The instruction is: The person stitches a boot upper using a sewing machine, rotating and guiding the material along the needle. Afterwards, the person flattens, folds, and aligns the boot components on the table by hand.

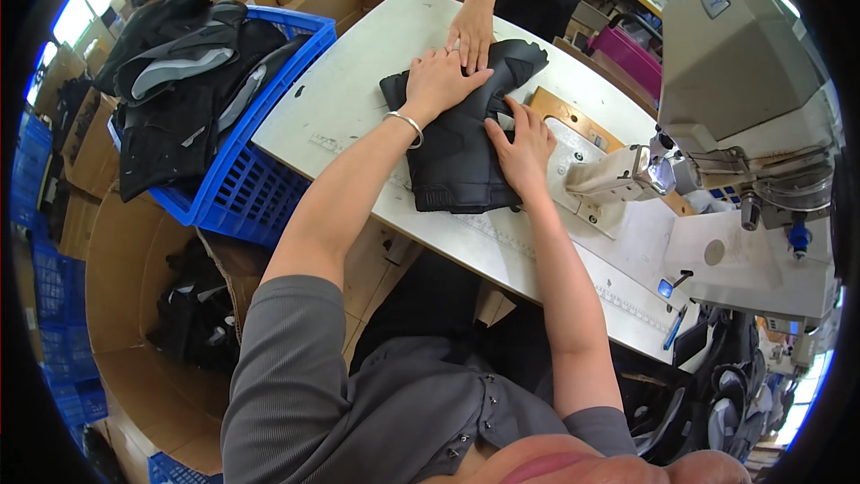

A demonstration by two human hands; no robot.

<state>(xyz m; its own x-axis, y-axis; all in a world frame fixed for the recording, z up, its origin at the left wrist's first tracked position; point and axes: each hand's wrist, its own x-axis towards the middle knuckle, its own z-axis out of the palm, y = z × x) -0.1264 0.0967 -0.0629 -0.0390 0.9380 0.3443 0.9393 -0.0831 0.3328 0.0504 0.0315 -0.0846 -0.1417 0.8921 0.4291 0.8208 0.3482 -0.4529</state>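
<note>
A black padded glove (457, 157) lies on the white sewing-machine table (331, 99), its cuff toward me. My left hand (437, 85) rests flat on the glove's upper left part, fingers stretched out, a silver bangle on the wrist. At the glove's right edge, my right hand (524, 145) has its thumb and fingers closed on the black material, beside a small pale label (505, 120). Another person's hand (472, 31) reaches in from the far side and touches the glove, right against my left fingertips.
A sewing machine (743, 63) stands at the right, its narrow arm (614, 175) beside my right hand. Left of the table, a blue basket (242, 188) holds black and grey pieces. A large cardboard box (134, 305) is below it. A blue pen (675, 330) lies near the table's right edge.
</note>
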